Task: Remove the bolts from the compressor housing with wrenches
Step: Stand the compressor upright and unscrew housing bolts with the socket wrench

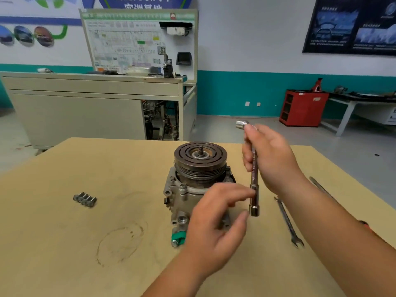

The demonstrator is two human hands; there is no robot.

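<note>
Nearest, at 6 o'clock of the compressor housing (pixel 182 196): left hand (pixel 216 219), fingers loosely spread, one fingertip touching the socket wrench (pixel 254 181) low on its shaft. At 3 o'clock, toward the counter's (pixel 85 243) right edge: open-end wrench (pixel 288 221), flat. Housing mid-counter, pulley up. Loose bolts (pixel 85 199) at 9 o'clock, well apart, bare board around. At 2 o'clock: right hand (pixel 272 159) gripping the upright wrench's upper shaft.

The grey compressor housing (pixel 184 196) stands upright just behind the left fingers (pixel 241 194). The right fingers (pixel 248 162) hold the socket wrench (pixel 254 185) nearly vertical. Four loose bolts (pixel 85 199) lie well left.
</note>
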